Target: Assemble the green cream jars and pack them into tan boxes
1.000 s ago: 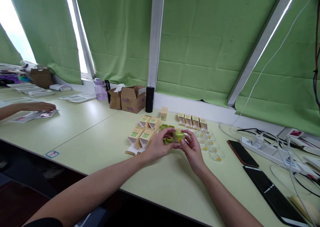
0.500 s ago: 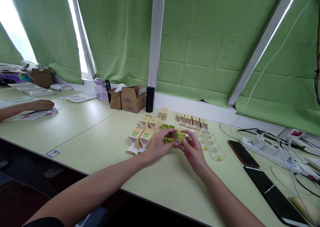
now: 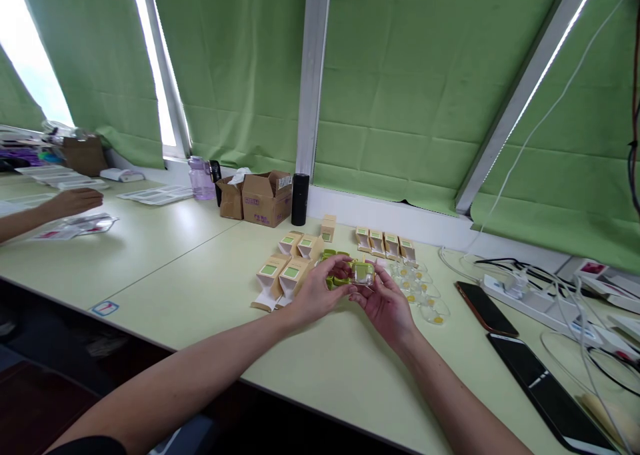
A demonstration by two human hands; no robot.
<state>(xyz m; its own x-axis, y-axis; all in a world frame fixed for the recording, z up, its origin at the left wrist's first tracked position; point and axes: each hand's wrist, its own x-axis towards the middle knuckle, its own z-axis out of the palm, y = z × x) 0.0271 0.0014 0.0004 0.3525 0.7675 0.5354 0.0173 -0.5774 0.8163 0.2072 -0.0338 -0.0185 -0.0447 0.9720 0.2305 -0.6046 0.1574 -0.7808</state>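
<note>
Fingers of the left hand [image 3: 324,285] and right hand [image 3: 389,303] are grasping a small green-and-clear case [image 3: 363,273] from opposite sides over the bench [image 3: 325,368]. The two-sided hold is probably steadying so small a thing, and its clear face is pointing toward the wearer, likely for a better look. More green cases [image 3: 329,254] are sitting just left of the held case, partly hidden by the left hand, seemingly for easy reach. Farther left of it, four open cartons [image 3: 270,269] are lying in two rows, the nearer pair's flaps facing the wearer, perhaps for access. To its right, clear plastic pieces [image 3: 439,319] with yellow dots are lying loosely grouped, apparently near the right hand for convenience. Beyond it, a row of smaller-looking cartons [image 3: 377,241] is lining the wall side, maybe out of the arms' way. Far left of it, a co-worker's hand [image 3: 75,203] is hovering near plastic packets [image 3: 89,224].
</note>
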